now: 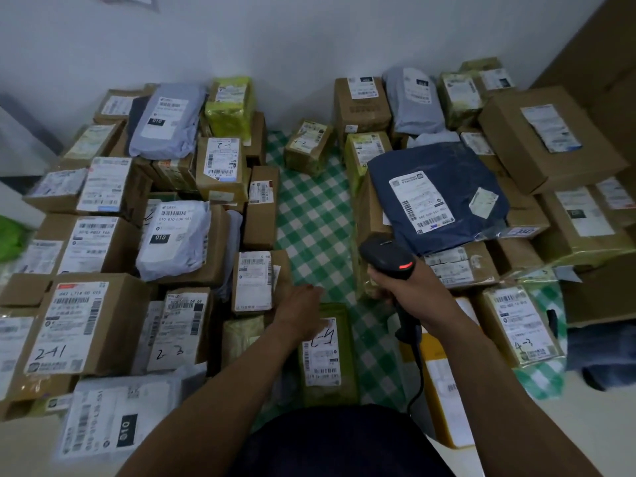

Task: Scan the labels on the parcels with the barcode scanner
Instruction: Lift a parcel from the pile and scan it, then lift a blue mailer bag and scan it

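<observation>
Head view: parcels lie in two crowded banks on a green check cloth, with a bare lane down the middle. The right hand is wrapped round the handle of the scanner, fingers closed on the grip. Its cable trails down toward the body. A red light shows on the back of the scanner's head, which points up and away toward the navy bag on top of the right bank. The bag's label lies face up just beyond the nose. The left hand reaches low to the top edge of an olive parcel. Seen from the back, its fingers are hidden, so I cannot tell whether they grip or only touch.

The step in hand looks like scanning the navy bag's label. To do it well, run the beam squarely across the long barcode at the label's left edge, standing off enough for the whole code to fit. The bag looks glossy, so a slight tilt should dodge glare.
</observation>
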Tool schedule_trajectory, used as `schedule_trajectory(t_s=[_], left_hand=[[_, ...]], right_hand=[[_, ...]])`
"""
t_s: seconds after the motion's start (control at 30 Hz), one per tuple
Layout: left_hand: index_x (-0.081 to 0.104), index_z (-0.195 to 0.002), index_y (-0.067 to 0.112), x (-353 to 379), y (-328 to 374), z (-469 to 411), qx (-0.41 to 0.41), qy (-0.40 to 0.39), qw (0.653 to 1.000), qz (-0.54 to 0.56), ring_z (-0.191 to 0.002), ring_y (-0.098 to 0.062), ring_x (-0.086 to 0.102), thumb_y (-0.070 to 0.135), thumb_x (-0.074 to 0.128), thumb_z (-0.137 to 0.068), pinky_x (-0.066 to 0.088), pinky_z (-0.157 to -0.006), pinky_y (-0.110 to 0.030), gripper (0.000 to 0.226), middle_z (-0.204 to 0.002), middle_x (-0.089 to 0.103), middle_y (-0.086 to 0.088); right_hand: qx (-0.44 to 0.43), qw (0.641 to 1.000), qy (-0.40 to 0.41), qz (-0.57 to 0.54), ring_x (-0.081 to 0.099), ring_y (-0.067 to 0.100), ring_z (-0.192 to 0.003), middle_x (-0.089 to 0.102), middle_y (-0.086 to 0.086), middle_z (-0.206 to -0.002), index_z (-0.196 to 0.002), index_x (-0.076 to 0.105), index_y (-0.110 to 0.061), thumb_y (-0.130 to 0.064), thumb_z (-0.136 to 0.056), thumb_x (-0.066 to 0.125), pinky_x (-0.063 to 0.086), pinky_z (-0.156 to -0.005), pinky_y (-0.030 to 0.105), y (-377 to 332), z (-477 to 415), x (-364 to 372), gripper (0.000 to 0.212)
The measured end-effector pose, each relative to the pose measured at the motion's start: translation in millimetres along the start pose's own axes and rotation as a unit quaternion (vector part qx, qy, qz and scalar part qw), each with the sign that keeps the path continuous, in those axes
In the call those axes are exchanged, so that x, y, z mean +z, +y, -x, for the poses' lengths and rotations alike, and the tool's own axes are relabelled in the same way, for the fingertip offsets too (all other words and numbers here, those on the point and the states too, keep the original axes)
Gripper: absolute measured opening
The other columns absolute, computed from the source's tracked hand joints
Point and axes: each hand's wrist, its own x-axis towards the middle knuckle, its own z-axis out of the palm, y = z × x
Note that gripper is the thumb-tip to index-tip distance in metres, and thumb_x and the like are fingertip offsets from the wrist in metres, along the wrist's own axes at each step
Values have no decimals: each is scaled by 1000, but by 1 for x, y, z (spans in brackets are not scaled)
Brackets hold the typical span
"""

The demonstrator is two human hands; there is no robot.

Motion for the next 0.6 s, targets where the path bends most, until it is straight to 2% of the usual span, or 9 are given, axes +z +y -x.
schedule_trajectory(t_s=[0.1,0.17,0.23,0.27,0.33,0.4,0.5,0.57,0.6], left_hand=[[59,-138,20,-36,34,-15,12,159,977,139,-120,-18,57,31,62,-102,49,-104,-38,38,-140,58,-1],[62,-133,21,-66,66,-30,38,191,955,225,-107,-11,61,32,58,-104,51,-93,-28,31,-132,62,4],[64,-129,22,-90,98,-49,63,184,946,261,-103,-10,64,32,61,-102,48,-81,-17,29,-125,66,6],[64,-130,21,-98,112,-58,72,172,945,268,-106,-11,64,34,63,-101,48,-81,-17,32,-123,67,5],[61,-132,19,-105,133,-76,76,153,954,247,-113,-16,64,41,67,-97,50,-86,-27,42,-124,67,2],[59,-130,19,-105,145,-89,56,151,961,225,-114,-20,63,47,71,-93,49,-84,-32,48,-123,67,1],[66,-116,24,-102,150,-104,17,176,956,236,-107,-22,68,44,78,-86,47,-75,-30,38,-114,72,2],[68,-96,21,-102,148,-112,-27,155,957,243,-100,-23,70,38,78,-88,45,-70,-29,21,-101,73,-1],[69,-88,18,-103,148,-115,-46,135,958,248,-99,-24,71,36,76,-91,46,-70,-30,20,-95,72,-2]], right_hand=[[-20,999,21,-28,74,17,-76,78,2,-93,-121,69,-27,-22,-89,82,55,-63,29,-9,1,-16,35],[-33,997,39,-50,73,18,-75,77,5,-90,-121,69,-22,-19,-90,81,55,-61,29,-17,1,-26,34],[-39,995,67,-63,71,13,-65,76,3,-83,-120,68,-18,-19,-91,80,53,-55,23,-25,2,-36,31],[-43,994,80,-65,69,10,-59,75,1,-78,-119,69,-15,-19,-91,79,52,-52,21,-29,2,-41,30],[-54,991,105,-66,65,5,-51,72,-2,-70,-116,69,-10,-17,-92,78,49,-48,17,-32,2,-50,27],[-68,988,124,-65,63,-1,-49,70,-7,-68,-113,69,-11,-14,-93,77,47,-46,13,-33,2,-56,22],[-57,987,129,-74,64,2,-50,70,-5,-67,-111,70,-11,-15,-92,78,48,-47,15,-30,2,-58,21],[-46,987,126,-90,65,6,-54,72,1,-72,-112,70,-9,-16,-91,79,50,-49,19,-27,1,-58,24],[-42,987,123,-92,67,9,-57,73,3,-76,-113,70,-10,-17,-91,80,51,-51,21,-27,1,-58,25]])
